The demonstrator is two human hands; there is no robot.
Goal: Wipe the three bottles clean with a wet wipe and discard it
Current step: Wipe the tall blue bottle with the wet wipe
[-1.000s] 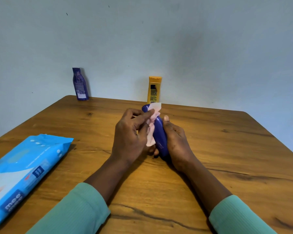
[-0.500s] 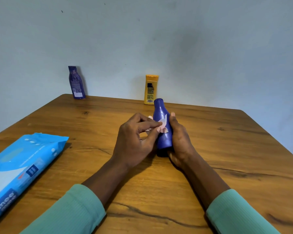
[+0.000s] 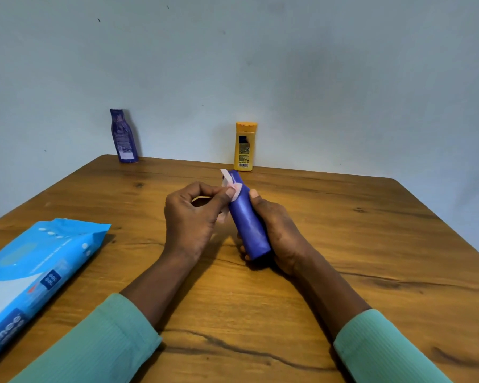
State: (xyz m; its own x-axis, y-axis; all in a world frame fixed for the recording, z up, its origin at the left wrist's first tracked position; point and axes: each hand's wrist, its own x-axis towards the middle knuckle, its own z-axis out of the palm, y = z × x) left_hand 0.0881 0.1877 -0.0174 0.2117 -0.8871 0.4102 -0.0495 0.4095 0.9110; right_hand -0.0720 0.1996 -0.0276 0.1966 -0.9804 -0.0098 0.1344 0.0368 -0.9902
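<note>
My right hand [image 3: 277, 230] grips a blue bottle [image 3: 248, 222] above the middle of the wooden table [image 3: 371, 244], tilted with its top pointing away and left. My left hand [image 3: 191, 217] pinches a small pale wet wipe [image 3: 228, 185] against the bottle's upper part near the neck. A purple bottle [image 3: 122, 136] stands at the table's far left corner by the wall. An orange-yellow bottle [image 3: 245, 147] stands upright at the far edge, just behind the held bottle.
A blue pack of wet wipes [image 3: 31, 275] lies at the left near edge of the table. A plain grey-blue wall runs behind the table. My green sleeves [image 3: 100, 344] come in from the bottom.
The blue bottle has tipped further over, top away and left. My left hand slid the wipe from the bottle's middle up to its neck.
</note>
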